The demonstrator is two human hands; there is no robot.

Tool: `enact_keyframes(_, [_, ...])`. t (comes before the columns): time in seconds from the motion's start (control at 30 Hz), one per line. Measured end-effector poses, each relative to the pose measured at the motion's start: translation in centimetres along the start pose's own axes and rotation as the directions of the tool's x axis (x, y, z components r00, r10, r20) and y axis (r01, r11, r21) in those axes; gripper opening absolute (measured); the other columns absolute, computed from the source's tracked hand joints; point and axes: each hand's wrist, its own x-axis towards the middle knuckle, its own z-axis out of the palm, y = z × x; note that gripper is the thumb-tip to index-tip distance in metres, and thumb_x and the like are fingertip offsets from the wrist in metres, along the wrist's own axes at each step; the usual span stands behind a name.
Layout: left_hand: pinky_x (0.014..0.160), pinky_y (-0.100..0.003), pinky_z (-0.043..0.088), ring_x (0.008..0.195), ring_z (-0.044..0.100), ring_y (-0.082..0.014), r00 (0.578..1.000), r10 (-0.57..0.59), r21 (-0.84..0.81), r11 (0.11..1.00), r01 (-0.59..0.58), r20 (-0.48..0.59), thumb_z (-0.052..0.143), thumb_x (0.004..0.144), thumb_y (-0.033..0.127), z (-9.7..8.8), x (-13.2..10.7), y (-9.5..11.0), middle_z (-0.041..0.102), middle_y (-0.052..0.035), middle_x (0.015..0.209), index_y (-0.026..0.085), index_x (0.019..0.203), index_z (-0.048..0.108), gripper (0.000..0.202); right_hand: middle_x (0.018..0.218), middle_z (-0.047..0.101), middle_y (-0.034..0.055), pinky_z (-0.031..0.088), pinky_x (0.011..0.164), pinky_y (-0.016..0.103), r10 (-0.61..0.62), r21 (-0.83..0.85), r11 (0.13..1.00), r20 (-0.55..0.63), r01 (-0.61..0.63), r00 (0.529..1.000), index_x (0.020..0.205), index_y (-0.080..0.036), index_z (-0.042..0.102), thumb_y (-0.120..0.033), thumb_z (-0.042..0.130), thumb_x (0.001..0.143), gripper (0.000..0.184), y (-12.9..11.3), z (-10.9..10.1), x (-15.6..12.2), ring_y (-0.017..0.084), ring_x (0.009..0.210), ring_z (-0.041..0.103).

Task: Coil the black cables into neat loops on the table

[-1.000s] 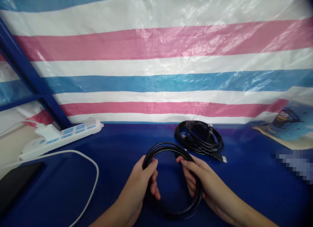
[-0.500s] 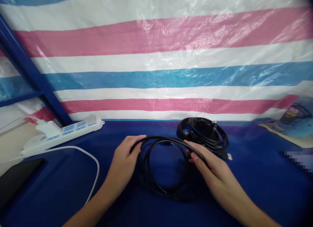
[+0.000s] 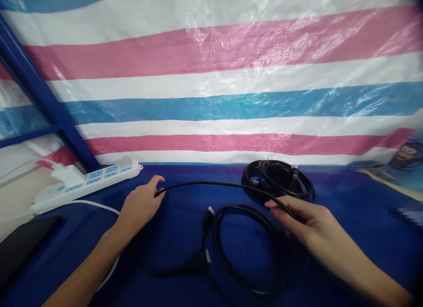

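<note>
A black cable [image 3: 211, 183] arches between my two hands above the blue tabletop. My left hand [image 3: 140, 205] is closed on one end of this arch, its index finger curving away from the strand. My right hand [image 3: 307, 221] pinches the other end between thumb and fingers. Beneath the arch, more of the cable hangs or lies in loose loops; I cannot tell how much touches the table. A plug with a pale metal tip [image 3: 210, 211] points upward beside the loops. Part of the cable at the lower left is blurred and dark.
Behind my right hand lies a second coil of black cable [image 3: 277, 164]. At the left are a white power strip [image 3: 109, 172] with an adapter plugged in, a white cord [image 3: 89, 202] and a dark flat object [image 3: 29, 241]. A striped plastic sheet [image 3: 211, 109] covers the back.
My hands have moved apart, the left to the left and the right to the right. A single strand is now drawn out between them, and the plug shows beside the loops.
</note>
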Motion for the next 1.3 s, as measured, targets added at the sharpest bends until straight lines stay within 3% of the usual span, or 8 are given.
enact_keyframes(0.3, [0.089,-0.038,0.045,0.103,0.058,-0.0233,0.898,0.426,0.193,0.877,-0.440,0.111,0.038,0.091,0.032,0.7,-0.9,0.9,0.059,-0.0070,0.121,0.026,0.125,0.053,0.038,0.049,0.038,-0.0043,0.025,0.036,0.020,0.224,0.321,0.926,-0.046,-0.198,0.974,0.113,-0.020,0.059,-0.055,0.064,0.068,0.057,0.3,0.1,0.7,0.007,0.040,0.031])
enact_keyframes(0.43, [0.092,-0.034,0.042,0.099,0.057,-0.0175,0.673,0.740,0.132,0.666,-0.734,0.004,0.039,0.091,0.023,1.0,-3.5,3.7,0.064,-0.0058,0.108,0.022,0.111,0.059,0.028,0.107,0.061,0.0115,0.052,0.067,0.034,-0.238,-0.260,0.949,-0.224,0.178,0.945,0.129,-0.021,0.050,-0.052,0.052,0.080,0.058,0.5,1.0,0.1,0.022,0.084,0.061])
enact_keyframes(0.57, [0.097,-0.030,0.040,0.103,0.054,-0.0142,0.529,0.813,-0.161,0.572,-0.804,0.243,0.050,0.088,0.032,1.5,-6.6,6.6,0.063,-0.0010,0.108,0.024,0.109,0.057,0.025,0.122,0.057,0.0068,0.044,0.093,0.033,-0.739,-0.633,0.513,0.017,0.579,0.673,0.122,-0.022,0.053,-0.033,0.050,0.088,0.036,-0.6,2.2,-1.8,0.020,0.113,0.054])
enact_keyframes(0.7, [0.098,-0.028,0.039,0.107,0.052,-0.0150,0.536,0.781,-0.251,0.616,-0.747,0.322,0.060,0.080,0.040,1.9,-7.3,6.8,0.057,-0.0014,0.115,0.024,0.104,0.059,0.029,0.081,0.067,0.0005,0.047,0.066,0.029,-0.752,-0.570,0.375,0.273,0.731,0.599,0.089,-0.022,0.064,-0.049,0.028,0.094,0.045,-1.4,3.5,-3.6,0.015,0.074,0.062])
enact_keyframes(0.83, [0.087,-0.029,0.044,0.097,0.056,-0.0175,0.537,0.742,-0.228,0.649,-0.726,0.402,0.071,0.070,0.038,2.0,-7.1,6.4,0.059,-0.0014,0.109,0.024,0.101,0.056,0.037,0.071,0.065,-0.0026,0.046,0.066,0.027,-0.755,-0.541,0.338,0.333,0.770,0.565,0.082,-0.022,0.065,-0.026,0.023,0.098,0.045,-1.3,3.8,-3.8,0.012,0.063,0.060])
enact_keyframes(1.1, [0.046,-0.019,0.026,0.050,0.044,-0.0067,0.605,0.551,-0.322,0.832,-0.452,0.575,0.056,0.071,0.014,1.0,-7.5,7.6,0.053,0.0065,0.059,0.022,0.089,0.059,0.020,0.085,0.071,0.0001,0.047,0.071,0.022,-0.830,-0.530,0.397,0.140,0.749,0.540,0.090,-0.018,0.066,-0.022,0.034,0.095,0.033,-2.8,3.0,-3.3,0.011,0.075,0.063])
enact_keyframes(1.17, [0.046,-0.015,0.029,0.048,0.043,-0.0061,0.538,0.502,-0.457,0.860,-0.227,0.677,0.062,0.065,0.013,0.6,-7.1,7.4,0.048,0.0089,0.055,0.024,0.111,0.056,0.048,0.087,0.071,0.0006,0.047,0.072,0.021,-0.825,-0.534,0.408,0.131,0.741,0.549,0.094,-0.017,0.066,-0.023,0.037,0.094,0.030,-2.7,3.1,-3.3,0.011,0.077,0.064])
enact_keyframes(1.3, [0.038,-0.012,0.030,0.041,0.039,-0.0038,0.238,0.574,-0.621,0.717,0.316,0.783,0.075,0.056,0.018,0.1,-6.2,6.5,0.045,0.0107,0.049,0.021,0.120,0.053,0.068,0.083,0.069,0.0002,0.048,0.068,0.025,-0.737,-0.463,0.437,0.308,0.771,0.602,0.089,-0.021,0.067,-0.028,0.046,0.090,0.022,-2.4,3.2,-3.5,0.013,0.072,0.062])
